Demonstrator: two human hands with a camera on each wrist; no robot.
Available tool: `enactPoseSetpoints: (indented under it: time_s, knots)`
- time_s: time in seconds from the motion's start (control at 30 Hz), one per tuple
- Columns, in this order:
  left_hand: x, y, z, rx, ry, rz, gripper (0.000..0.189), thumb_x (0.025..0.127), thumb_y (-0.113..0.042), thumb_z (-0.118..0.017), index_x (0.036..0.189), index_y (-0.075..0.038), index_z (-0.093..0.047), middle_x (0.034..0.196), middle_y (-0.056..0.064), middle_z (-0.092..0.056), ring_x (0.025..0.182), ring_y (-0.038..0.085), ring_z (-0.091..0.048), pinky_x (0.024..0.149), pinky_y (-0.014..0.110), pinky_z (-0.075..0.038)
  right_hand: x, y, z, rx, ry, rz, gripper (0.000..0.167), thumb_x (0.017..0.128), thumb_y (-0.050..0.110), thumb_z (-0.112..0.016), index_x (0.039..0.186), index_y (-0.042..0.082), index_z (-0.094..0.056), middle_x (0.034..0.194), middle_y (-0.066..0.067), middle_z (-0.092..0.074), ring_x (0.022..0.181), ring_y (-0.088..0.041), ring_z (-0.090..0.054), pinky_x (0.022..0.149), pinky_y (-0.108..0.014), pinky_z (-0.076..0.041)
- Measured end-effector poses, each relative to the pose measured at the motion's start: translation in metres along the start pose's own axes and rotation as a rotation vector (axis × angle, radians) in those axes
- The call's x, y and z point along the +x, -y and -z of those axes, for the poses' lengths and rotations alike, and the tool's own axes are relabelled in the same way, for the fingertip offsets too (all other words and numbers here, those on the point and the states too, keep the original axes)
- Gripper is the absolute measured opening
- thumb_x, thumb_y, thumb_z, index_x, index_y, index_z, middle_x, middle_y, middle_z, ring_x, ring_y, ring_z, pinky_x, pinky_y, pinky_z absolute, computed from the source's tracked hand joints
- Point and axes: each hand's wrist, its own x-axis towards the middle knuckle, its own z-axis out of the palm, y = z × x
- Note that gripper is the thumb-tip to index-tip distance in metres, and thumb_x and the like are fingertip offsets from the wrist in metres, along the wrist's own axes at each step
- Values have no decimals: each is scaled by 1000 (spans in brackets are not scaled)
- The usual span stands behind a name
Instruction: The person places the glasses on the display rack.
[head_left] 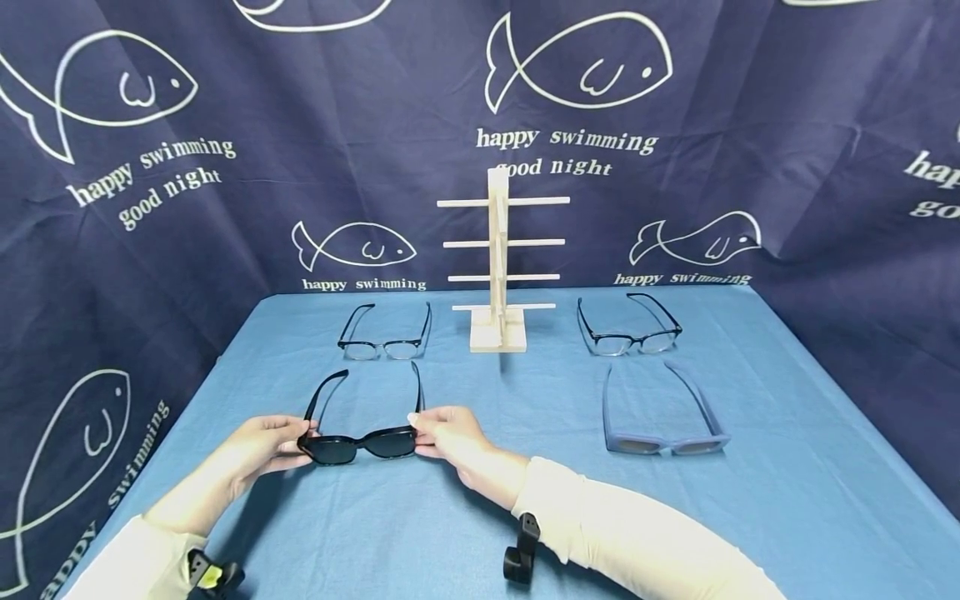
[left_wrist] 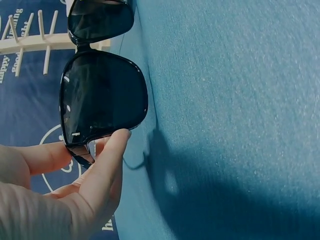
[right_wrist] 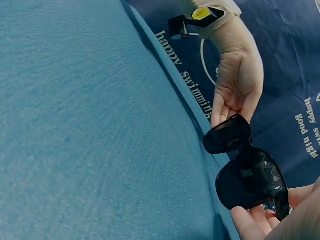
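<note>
Black sunglasses (head_left: 362, 447) with dark lenses and unfolded temples are held between both hands at the front left of the blue cloth. My left hand (head_left: 262, 446) pinches one outer corner of the frame by the hinge, thumb and fingers on either side, as the left wrist view shows close up. At the opposite corner my right hand (head_left: 457, 437) pinches the frame with its thumb on top. In the left wrist view the sunglasses (left_wrist: 105, 92) cast a shadow on the cloth, so they look slightly raised.
A wooden display rack (head_left: 498, 250) with several crossbars stands at the back middle. Clear-lens glasses (head_left: 381, 348) lie to its left, and another black-framed pair (head_left: 636, 342) to its right. Blue-grey sunglasses (head_left: 666, 442) rest at the front right. A dark printed curtain (head_left: 420, 108) hangs behind.
</note>
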Motion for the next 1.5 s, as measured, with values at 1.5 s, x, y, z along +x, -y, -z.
enactPoseSetpoints:
  time_s: [1.5]
  knots:
    - [5,-31,-16,-27,-47,-110,44,99,-18,-56,130,13,-50,100,-7,-62,80,5,-66,85,29,-61,0,28,19,68,-40,56,30,94,12,-62,115,-10,-59,78,-3,-60,73,-11,-60,89,-37,-60]
